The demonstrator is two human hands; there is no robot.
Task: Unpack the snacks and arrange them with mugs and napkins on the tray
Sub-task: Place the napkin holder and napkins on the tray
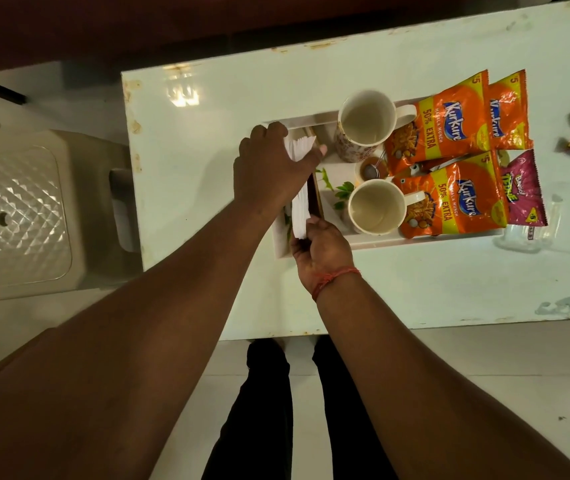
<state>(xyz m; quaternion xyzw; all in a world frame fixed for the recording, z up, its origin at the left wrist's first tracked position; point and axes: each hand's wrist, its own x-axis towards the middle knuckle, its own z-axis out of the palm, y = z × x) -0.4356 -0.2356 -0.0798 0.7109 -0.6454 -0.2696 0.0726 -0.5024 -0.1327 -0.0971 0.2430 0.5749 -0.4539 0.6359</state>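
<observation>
On our white table (207, 209), both our left hand (269, 168) and right hand (321, 247) grip the napkins (300, 216), fingers curled round them, at the tray (415, 239) edge.

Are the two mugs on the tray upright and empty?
Upright and apparently empty: the far mug and near mug both show open mouths with bare pale insides, standing on the tray.

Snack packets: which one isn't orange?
The pink packet, at the tray's right end, partly under an orange Kurkure packet. The other three are orange Kurkure packets.
</observation>
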